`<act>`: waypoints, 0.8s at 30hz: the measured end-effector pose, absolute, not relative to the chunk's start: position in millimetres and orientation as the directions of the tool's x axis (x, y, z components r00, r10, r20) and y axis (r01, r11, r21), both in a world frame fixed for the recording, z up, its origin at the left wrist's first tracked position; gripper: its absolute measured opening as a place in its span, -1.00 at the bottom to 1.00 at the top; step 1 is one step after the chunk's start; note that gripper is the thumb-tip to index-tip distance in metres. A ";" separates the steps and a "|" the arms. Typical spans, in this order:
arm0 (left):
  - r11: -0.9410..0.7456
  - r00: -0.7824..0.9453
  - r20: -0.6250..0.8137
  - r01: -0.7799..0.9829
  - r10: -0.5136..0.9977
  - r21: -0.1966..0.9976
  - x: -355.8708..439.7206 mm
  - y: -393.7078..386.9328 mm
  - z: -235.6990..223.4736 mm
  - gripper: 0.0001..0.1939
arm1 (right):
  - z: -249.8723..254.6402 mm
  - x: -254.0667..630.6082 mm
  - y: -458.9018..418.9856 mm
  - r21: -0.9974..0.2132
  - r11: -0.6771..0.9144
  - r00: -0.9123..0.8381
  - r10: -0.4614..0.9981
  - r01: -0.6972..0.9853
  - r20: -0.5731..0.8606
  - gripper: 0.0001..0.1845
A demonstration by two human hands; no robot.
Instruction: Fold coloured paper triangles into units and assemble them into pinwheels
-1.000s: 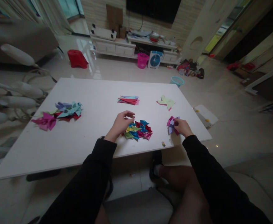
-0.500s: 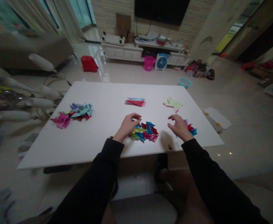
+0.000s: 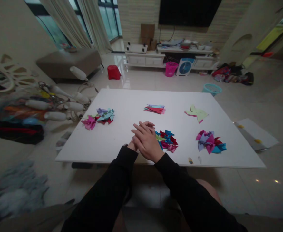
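My right hand [image 3: 147, 141] lies across my left hand [image 3: 132, 145] above the white table [image 3: 129, 112]. Its fingers are spread, and I see nothing held in it. Most of the left hand is hidden underneath; the fingers that show are stretched out. Just right of the hands is a pile of small shiny folded-paper pieces [image 3: 171, 140] in blue, red, pink and green, partly covered by them. Behind it lies a bundle of narrow folded-paper strips [image 3: 154, 109]. To the right are pale green folded-paper pieces with pink edges [image 3: 196, 113].
Pink, lilac and blue folded-paper pieces [image 3: 208, 141] are heaped at the table's right, with another colourful heap [image 3: 89, 122] at the left. Two small items, one dark [image 3: 190, 160], lie near the front edge. A blue basket [image 3: 212, 88] stands beyond the far right corner.
My right hand has moved left from beside the right-hand heap and onto my left hand. The view has turned left, so the table sits further right, and the right-hand heap is uncovered.
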State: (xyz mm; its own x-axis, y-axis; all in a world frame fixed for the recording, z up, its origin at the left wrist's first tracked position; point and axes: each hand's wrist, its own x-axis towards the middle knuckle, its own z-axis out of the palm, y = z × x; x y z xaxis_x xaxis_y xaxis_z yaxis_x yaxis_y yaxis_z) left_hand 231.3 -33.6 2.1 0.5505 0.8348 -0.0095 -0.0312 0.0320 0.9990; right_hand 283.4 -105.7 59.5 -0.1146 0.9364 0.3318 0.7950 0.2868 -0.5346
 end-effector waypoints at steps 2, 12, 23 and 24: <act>0.049 0.553 -0.012 -0.053 0.833 0.997 228.8 -26.9 0.4 -0.69 | 58.5 289.6 -102.3 -0.538 0.280 -0.099 0.935 0.795 0.340 -0.59; 0.008 0.080 -0.040 0.376 0.996 0.927 124.5 53.2 -16.1 -0.66 | 40.1 317.7 -109.7 -0.543 0.190 -0.041 0.961 0.818 0.274 -0.52; 0.018 -0.073 0.048 0.714 0.996 0.700 70.9 110.3 -28.3 -0.69 | 55.4 322.8 -121.0 -0.556 0.141 0.000 0.969 0.819 0.247 -0.61; -0.005 -0.052 0.060 0.713 0.997 0.701 72.4 113.5 -27.8 -0.72 | 56.6 326.5 -122.2 -0.562 0.133 0.016 0.967 0.816 0.253 -0.62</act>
